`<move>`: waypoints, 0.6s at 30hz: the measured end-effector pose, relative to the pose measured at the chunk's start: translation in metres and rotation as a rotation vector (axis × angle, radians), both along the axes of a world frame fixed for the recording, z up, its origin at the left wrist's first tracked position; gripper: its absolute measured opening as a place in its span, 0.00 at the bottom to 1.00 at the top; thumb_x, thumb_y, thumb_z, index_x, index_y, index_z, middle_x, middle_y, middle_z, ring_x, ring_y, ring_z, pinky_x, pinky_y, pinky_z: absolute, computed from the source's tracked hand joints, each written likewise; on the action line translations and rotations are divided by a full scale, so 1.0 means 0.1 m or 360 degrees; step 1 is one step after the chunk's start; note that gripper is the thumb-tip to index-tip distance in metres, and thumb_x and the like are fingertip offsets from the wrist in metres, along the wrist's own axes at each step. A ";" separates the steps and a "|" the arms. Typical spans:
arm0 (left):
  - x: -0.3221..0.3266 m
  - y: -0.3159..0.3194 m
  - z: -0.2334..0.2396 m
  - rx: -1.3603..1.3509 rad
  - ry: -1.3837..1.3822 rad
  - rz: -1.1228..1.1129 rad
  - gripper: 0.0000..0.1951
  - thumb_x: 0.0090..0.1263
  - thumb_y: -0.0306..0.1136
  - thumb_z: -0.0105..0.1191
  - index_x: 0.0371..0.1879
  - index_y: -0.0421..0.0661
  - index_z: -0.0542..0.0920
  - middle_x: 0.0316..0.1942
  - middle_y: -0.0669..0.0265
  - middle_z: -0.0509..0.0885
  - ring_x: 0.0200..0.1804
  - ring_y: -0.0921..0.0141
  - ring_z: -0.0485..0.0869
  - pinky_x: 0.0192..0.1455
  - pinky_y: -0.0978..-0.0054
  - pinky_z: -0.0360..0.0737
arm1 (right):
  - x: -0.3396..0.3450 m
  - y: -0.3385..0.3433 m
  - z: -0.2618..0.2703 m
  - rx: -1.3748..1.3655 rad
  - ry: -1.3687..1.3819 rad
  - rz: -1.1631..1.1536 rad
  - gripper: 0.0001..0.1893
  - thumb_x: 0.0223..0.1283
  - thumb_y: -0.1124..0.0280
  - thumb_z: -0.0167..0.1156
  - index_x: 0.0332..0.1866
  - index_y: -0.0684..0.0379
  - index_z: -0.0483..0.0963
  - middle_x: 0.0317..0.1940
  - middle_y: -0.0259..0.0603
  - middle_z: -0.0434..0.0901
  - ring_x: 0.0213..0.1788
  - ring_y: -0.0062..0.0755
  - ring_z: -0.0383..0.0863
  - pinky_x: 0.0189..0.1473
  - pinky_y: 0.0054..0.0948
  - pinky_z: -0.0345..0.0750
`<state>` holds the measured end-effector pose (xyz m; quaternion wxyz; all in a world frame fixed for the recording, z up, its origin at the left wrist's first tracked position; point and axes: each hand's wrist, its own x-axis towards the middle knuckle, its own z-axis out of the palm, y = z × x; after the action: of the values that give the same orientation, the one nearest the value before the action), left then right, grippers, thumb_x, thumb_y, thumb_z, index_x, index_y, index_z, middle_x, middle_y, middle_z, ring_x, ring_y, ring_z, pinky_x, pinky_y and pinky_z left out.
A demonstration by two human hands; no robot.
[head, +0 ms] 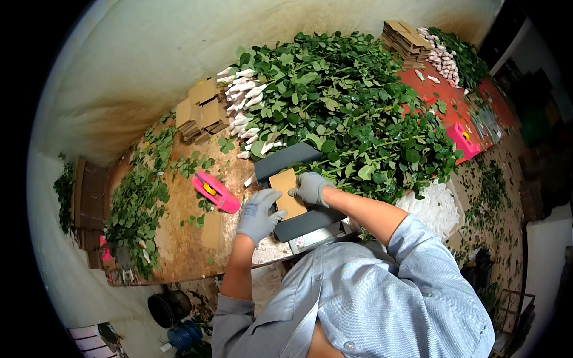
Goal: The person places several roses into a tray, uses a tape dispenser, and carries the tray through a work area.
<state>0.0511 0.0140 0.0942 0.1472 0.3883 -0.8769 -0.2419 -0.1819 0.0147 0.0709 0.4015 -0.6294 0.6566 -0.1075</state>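
Note:
Both of my hands wear grey gloves. My left hand [259, 215] is at the left edge of a brown cardboard piece [288, 194], fingers spread, thumb near its lower part. My right hand [312, 189] grips the upper right edge of that cardboard. The cardboard lies between the two raised dark grey padded sides of a holder [309, 223]. A large heap of leafy green stems [340, 98] lies behind it, with white-wrapped flower heads [244, 96] at its left end. On the wooden table [179, 241], left of my left hand, sits a pink tape dispenser [217, 193] with yellow tape.
Stacked cardboard pieces [203, 112] stand at the back left, more [407, 42] at the far right. Loose leaves [138, 210] cover the table's left part. A single cardboard piece [213, 230] lies near the front. Another pink dispenser [463, 141] sits on the red surface [425, 83].

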 end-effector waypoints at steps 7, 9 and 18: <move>-0.08 -0.14 -0.14 -0.0078 -0.0214 -0.0253 0.33 0.58 0.46 0.73 0.64 0.49 0.82 0.73 0.61 0.75 0.64 0.53 0.76 0.68 0.56 0.76 | 0.18 0.26 0.28 -0.0409 0.0595 -0.0063 0.22 0.68 0.50 0.64 0.47 0.63 0.78 0.39 0.55 0.87 0.44 0.52 0.89 0.45 0.45 0.83; -0.09 -0.16 -0.16 -0.0090 -0.0235 -0.0245 0.34 0.54 0.41 0.76 0.62 0.43 0.81 0.72 0.57 0.75 0.65 0.51 0.76 0.68 0.56 0.76 | 0.27 0.34 0.22 -0.0683 0.0675 0.0174 0.20 0.65 0.57 0.64 0.56 0.59 0.74 0.49 0.50 0.82 0.50 0.51 0.85 0.50 0.42 0.82; -0.19 -0.20 -0.15 -0.0037 -0.0210 -0.0276 0.32 0.51 0.38 0.77 0.56 0.42 0.81 0.67 0.57 0.74 0.63 0.51 0.79 0.64 0.55 0.79 | 0.31 0.27 0.12 -0.0675 0.0606 0.0223 0.27 0.55 0.65 0.70 0.62 0.54 0.76 0.58 0.49 0.75 0.63 0.51 0.75 0.58 0.47 0.76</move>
<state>0.0320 -0.0056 0.0790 0.0722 0.3244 -0.9178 -0.2174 -0.1512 0.0417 0.0825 0.1369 -0.7519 0.6380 -0.0943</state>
